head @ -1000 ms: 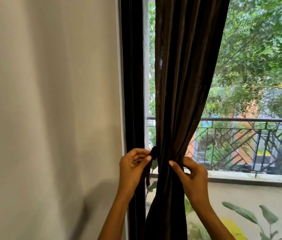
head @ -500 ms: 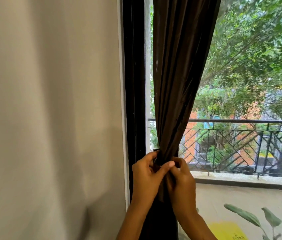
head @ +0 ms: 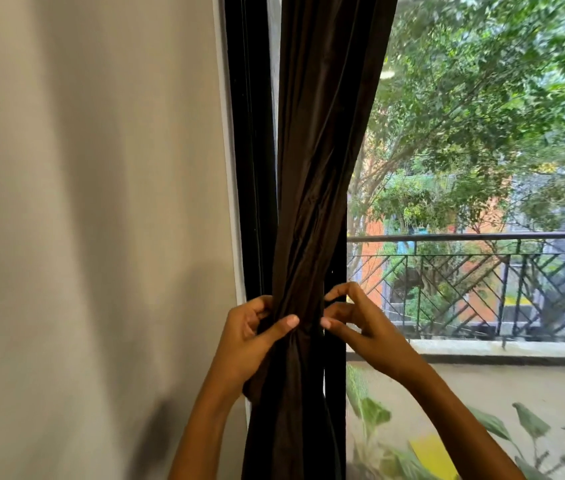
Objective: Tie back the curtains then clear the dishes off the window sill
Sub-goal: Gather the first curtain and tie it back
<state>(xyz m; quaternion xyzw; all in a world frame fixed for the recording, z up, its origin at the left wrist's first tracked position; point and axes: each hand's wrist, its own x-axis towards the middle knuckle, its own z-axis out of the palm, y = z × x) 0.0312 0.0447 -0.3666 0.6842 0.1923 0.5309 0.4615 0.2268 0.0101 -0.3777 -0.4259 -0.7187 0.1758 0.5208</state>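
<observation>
- Beside the dark window frame (head: 251, 168), a dark brown curtain (head: 319, 150) hangs gathered into one twisted bundle, narrowest at hand height and falling on below to the bottom edge of the view.
- No writing, brand or label can be read anywhere; a yellow patch (head: 433, 457) low on the balcony floor is too blurred to make out.
- No dishes or other containers show, and the window sill itself is out of sight.
- The left hand (head: 253, 337) clasps the bundle from its left side: the fingers curl behind the cloth and the thumb lies across the front, pressing the folds.
- The right hand (head: 360, 323) is at the bundle's right edge at the same height, fingers bent with their tips at the cloth; whether it pinches the fabric or a tie cannot be told.
- The two thumbs almost meet across the front of the gathered cloth, a small gap between them.
- Left of the frame is a plain pale wall (head: 94, 220), with the arms' shadow on it low down.
- Through the glass, right of the curtain, stand a black metal balcony railing (head: 481, 271), green trees (head: 475, 98) beyond it, and leafy plants (head: 530, 420) near the lower right corner.
</observation>
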